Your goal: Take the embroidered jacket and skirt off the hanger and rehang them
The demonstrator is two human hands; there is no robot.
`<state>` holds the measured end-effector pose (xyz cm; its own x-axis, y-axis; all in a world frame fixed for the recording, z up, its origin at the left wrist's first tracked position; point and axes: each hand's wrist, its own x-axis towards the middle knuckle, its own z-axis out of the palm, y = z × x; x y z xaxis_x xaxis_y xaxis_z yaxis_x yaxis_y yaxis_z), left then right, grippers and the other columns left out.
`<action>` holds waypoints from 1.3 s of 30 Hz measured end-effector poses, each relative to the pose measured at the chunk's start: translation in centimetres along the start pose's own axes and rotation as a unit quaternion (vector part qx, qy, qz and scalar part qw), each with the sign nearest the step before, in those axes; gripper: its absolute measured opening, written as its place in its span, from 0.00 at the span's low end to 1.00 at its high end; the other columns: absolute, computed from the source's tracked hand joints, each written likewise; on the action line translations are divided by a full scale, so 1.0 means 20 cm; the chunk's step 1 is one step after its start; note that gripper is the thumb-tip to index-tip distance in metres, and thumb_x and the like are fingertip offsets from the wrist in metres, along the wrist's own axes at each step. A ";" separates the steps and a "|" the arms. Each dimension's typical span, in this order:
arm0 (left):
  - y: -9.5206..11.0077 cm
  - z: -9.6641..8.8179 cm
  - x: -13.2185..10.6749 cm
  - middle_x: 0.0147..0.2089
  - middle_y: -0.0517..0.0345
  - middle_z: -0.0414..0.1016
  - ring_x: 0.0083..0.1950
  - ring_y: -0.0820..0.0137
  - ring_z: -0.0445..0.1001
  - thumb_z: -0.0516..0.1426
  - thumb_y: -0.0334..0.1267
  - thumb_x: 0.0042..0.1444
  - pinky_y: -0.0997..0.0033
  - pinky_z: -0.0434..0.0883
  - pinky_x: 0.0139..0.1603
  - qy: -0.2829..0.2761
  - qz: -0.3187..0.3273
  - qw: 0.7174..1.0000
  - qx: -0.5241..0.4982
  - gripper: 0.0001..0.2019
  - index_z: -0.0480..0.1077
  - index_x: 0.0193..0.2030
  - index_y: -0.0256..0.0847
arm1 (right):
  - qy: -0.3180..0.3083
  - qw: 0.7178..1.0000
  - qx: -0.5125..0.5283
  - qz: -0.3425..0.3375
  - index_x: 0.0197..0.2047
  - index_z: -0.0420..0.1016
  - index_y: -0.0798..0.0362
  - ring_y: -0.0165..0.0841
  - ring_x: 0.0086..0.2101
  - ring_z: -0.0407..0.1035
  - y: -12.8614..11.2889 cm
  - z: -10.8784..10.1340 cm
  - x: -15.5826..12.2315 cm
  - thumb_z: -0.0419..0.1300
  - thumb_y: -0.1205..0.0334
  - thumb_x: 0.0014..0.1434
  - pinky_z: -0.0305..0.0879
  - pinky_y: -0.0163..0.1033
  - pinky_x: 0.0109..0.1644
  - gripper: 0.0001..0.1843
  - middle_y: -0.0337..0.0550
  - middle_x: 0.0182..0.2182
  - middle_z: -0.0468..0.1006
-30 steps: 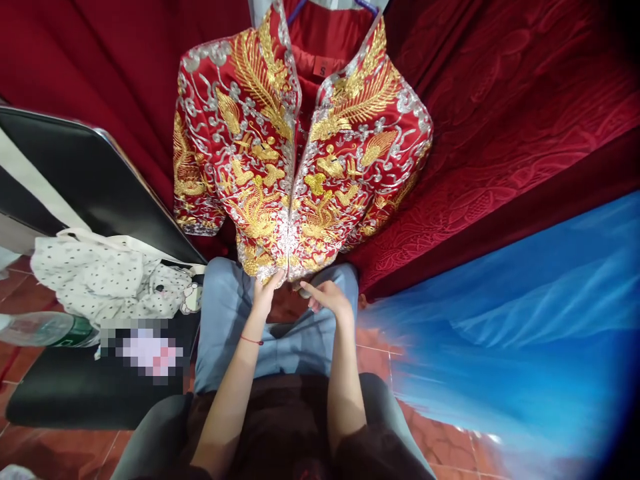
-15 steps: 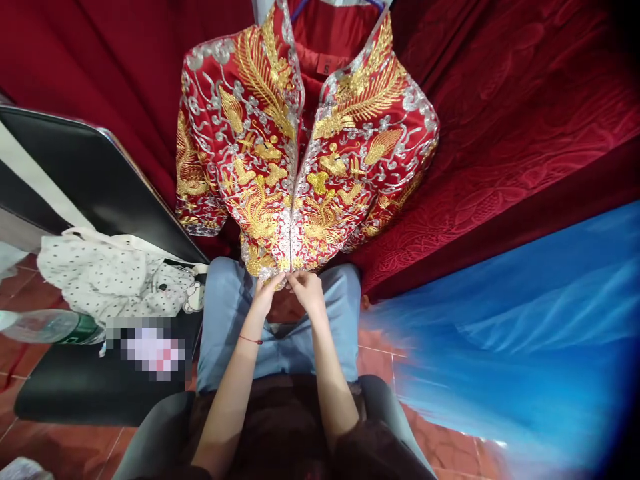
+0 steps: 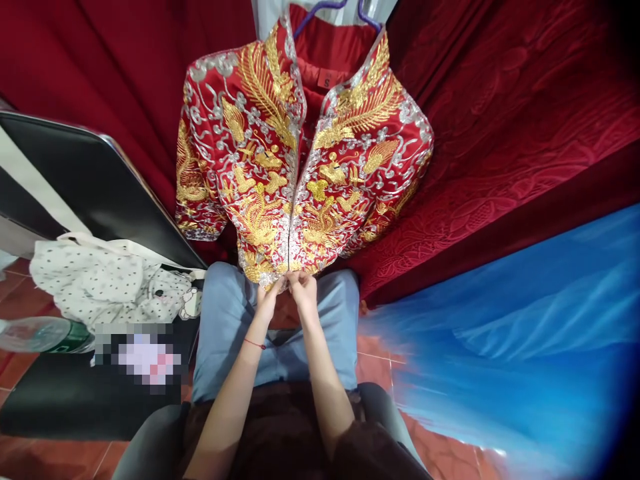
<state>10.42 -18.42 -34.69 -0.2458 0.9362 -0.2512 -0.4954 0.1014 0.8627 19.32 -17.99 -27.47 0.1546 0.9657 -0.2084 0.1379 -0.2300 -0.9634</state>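
A red jacket (image 3: 325, 180) with gold and silver embroidery hangs in front of me on a purple hanger (image 3: 320, 9). Its front edges part at the collar and meet lower down. At the bottom hem, over my lap, my left hand (image 3: 269, 293) has its fingers closed on the hem, left of the front opening. My right hand (image 3: 303, 288) pinches the same hem close beside it, at the opening. The fingertips nearly touch, and whatever small detail lies between them is too small to make out.
On my left, a black chair (image 3: 85, 173) holds a white dotted cloth bag (image 3: 100, 277), a plastic bottle (image 3: 45, 335) and a blurred-out item. Red curtains (image 3: 500, 133) hang behind the jacket. Blue fabric (image 3: 530, 320) spreads at the right, above the red tiled floor (image 3: 375, 353).
The view has shifted slightly, so more of the collar and hanger shows. My right hand has drawn a little closer to the left one. Both stay on the hem.
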 end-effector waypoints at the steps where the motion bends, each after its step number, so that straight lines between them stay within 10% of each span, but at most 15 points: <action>1: -0.01 0.00 0.01 0.51 0.49 0.82 0.54 0.58 0.79 0.70 0.47 0.44 0.59 0.72 0.61 -0.001 0.004 1.000 0.011 0.24 0.77 0.47 0.38 | 0.014 1.000 0.016 -0.002 0.22 0.62 0.48 0.27 0.19 0.56 0.00 0.01 0.01 0.53 0.43 0.57 0.57 0.34 0.26 0.20 0.33 0.14 0.63; 5: -0.04 -0.01 0.00 0.52 0.48 0.82 0.56 0.56 0.78 0.70 0.49 0.41 0.59 0.73 0.61 -0.011 0.003 0.999 0.049 0.28 0.76 0.49 0.38 | 0.060 0.994 0.091 -0.019 0.25 0.65 0.49 0.26 0.17 0.54 -0.13 0.03 0.07 0.54 0.40 0.55 0.54 0.34 0.23 0.21 0.31 0.13 0.62; 10: 0.00 -0.02 -0.02 0.56 0.49 0.80 0.57 0.65 0.78 0.53 0.49 0.62 0.67 0.75 0.54 -0.035 -0.045 0.947 0.315 0.20 0.72 0.56 0.41 | 0.038 0.995 0.069 -0.066 0.25 0.69 0.51 0.26 0.17 0.57 -0.37 -0.02 0.15 0.56 0.46 0.53 0.52 0.34 0.24 0.17 0.32 0.15 0.65; 14: 0.23 0.00 -0.03 0.37 0.47 0.82 0.48 0.55 0.81 0.60 0.47 0.57 0.61 0.73 0.46 -0.046 -0.079 0.890 0.446 0.11 0.74 0.34 0.41 | 0.017 0.997 0.007 -0.078 0.22 0.69 0.51 0.26 0.19 0.58 -0.43 -0.06 0.17 0.57 0.52 0.52 0.54 0.33 0.26 0.14 0.31 0.15 0.65; 22: 0.64 0.27 0.08 0.45 0.51 0.79 0.47 0.61 0.79 0.57 0.38 0.62 0.69 0.66 0.39 -0.046 0.217 0.716 0.662 0.05 0.70 0.42 0.43 | -0.044 0.996 0.043 -0.070 0.24 0.72 0.52 0.26 0.18 0.59 -0.38 -0.04 0.19 0.58 0.52 0.47 0.56 0.33 0.25 0.11 0.31 0.14 0.66; 31: 0.44 0.27 0.14 0.48 0.46 0.81 0.47 0.61 0.81 0.51 0.29 0.65 0.70 0.68 0.40 -0.071 0.236 0.736 0.630 0.15 0.69 0.56 0.37 | 0.000 0.986 0.134 -0.098 0.25 0.72 0.51 0.28 0.16 0.61 -0.37 0.02 0.14 0.59 0.50 0.51 0.60 0.35 0.25 0.13 0.32 0.11 0.66; 39: 0.41 0.29 0.11 0.47 0.46 0.82 0.46 0.62 0.81 0.46 0.43 0.72 0.72 0.68 0.41 -0.044 0.271 0.732 0.623 0.17 0.73 0.52 0.39 | 0.020 0.960 0.202 -0.193 0.33 0.77 0.54 0.25 0.15 0.57 -0.84 -0.03 0.16 0.60 0.51 0.57 0.53 0.33 0.22 0.14 0.30 0.14 0.65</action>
<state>10.67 -13.67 -25.67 -0.0435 0.9650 0.2586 0.8143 -0.1157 0.5688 18.09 -11.16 -11.78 0.2065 0.9623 0.1769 -0.1966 0.2179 -0.9560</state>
